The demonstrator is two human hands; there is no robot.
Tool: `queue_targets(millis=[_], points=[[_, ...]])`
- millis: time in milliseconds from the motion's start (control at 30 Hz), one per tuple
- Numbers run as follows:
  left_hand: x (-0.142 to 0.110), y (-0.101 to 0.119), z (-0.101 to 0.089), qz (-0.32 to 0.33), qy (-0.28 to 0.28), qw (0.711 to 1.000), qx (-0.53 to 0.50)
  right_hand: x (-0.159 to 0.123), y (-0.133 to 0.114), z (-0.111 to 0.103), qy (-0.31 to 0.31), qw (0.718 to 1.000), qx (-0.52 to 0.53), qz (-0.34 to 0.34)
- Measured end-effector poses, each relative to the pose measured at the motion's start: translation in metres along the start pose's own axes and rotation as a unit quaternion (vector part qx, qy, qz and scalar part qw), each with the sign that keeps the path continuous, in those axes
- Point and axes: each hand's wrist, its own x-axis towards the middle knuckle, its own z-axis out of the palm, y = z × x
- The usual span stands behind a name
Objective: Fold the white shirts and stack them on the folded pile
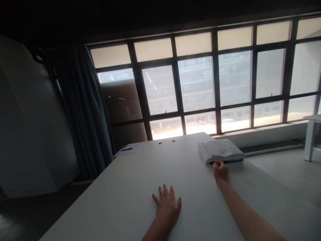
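My left hand (167,206) lies flat on the white table (140,177), fingers spread, with nothing under or in it that I can see. Farther off to the right is a folded white cloth (220,150), several layers thick. At its near edge, my right hand (220,171) is closed, thumb and fingers pinching the lower layers. A dark strip shows beneath the cloth beside the fingertips. The exact grip is partly hidden by the hand itself.
A sheet of paper (132,151) with a blue pen (126,149) on it lies at the table's far left. Two round holes (173,141) sit near the far edge. A blue curtain (80,117) hangs at left; another white table (309,134) stands at right.
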Motion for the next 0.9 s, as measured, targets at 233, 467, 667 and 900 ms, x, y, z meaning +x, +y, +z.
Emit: queue_targets(millis=[233,467,667,900], points=[[0.001,-0.001,0.002,-0.005,0.0,1.0,-0.002,0.002,0.007,0.01,0.036,0.992,-0.075,-0.091],[0.003,-0.003,0.004,-0.004,-0.001,1.0,-0.001,0.011,0.017,0.016,-0.011,0.968,-0.209,-0.136],[0.005,-0.005,0.008,0.004,0.011,1.0,-0.006,0.014,0.012,0.012,0.011,0.963,-0.224,-0.15],[0.005,-0.005,0.007,0.003,0.003,1.0,-0.004,0.011,0.018,0.011,-0.047,0.956,-0.245,-0.154]])
